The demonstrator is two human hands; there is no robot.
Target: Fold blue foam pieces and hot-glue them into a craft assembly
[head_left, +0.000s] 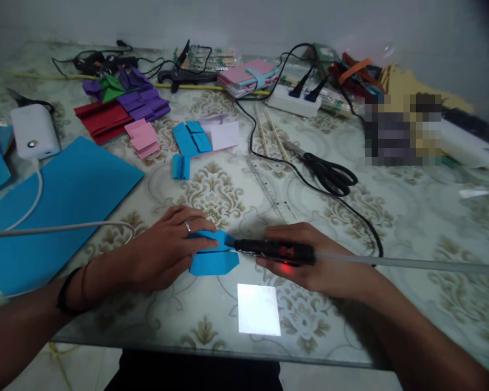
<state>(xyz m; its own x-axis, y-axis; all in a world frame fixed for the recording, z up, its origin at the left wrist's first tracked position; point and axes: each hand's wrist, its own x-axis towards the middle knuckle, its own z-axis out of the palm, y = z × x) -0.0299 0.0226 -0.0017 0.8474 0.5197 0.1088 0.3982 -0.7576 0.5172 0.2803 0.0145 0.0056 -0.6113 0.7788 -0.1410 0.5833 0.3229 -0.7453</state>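
Observation:
Below the middle of the head view lies a folded piece of blue paper (214, 263), with flaps and angled corners. My left hand (167, 250) holds it at its left side, fingers over the upper flap; the thumb's grip is partly hidden. From the right, my right hand (309, 271) grips a black hot glue gun (275, 251) with a red light glowing on it. The gun's nozzle is at the upper flap's right end. A long pale glue stick (411, 264) sticks out of the gun's back toward the right.
A large blue sheet (65, 201) and a white power bank (35, 131) with a cable lie left. Black scissors (330, 172), a clear ruler (271, 190) and wooden sticks (271, 133) lie beyond. Folded coloured papers (142, 103) and a power strip (295, 99) are farther back.

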